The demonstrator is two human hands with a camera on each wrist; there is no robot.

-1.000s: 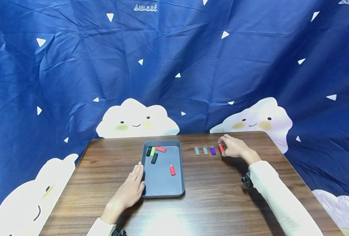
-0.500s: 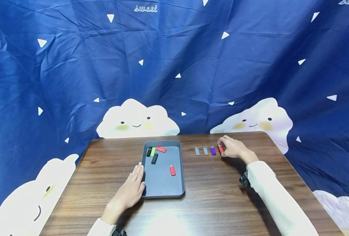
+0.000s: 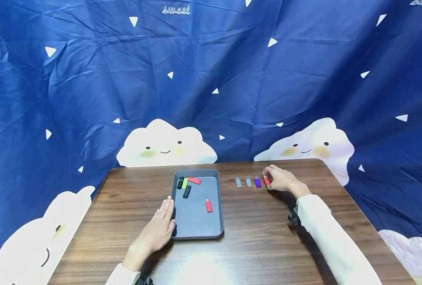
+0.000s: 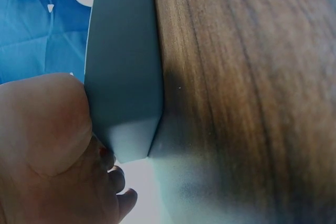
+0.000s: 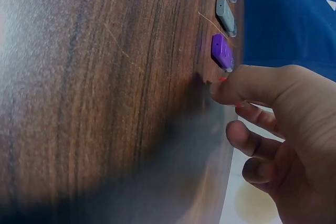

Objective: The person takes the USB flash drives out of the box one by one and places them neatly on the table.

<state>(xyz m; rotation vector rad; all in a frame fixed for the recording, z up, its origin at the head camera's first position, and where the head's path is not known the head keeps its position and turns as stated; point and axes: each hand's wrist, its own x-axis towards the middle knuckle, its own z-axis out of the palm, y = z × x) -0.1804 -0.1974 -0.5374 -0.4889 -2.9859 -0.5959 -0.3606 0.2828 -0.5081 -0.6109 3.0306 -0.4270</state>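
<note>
My right hand pinches a red USB stick between thumb and fingers, at the right end of a row on the table. Beside it in that row lie a purple USB stick and two grey ones; the purple stick shows close to my thumb in the right wrist view, where the red one is mostly hidden. My left hand, fingers straight, rests against the left side of a grey tray. Inside the tray are a lone red USB stick, another red one, a green one and two black ones.
The wooden table ends at a rounded back edge, just behind the row of sticks. A blue curtain with white clouds hangs behind it. The tray wall stands up from the table beside my left palm.
My right hand has shifted slightly to the left with the red USB stick, bringing it closer to the purple one. The left hand and the tray have stayed in place.
</note>
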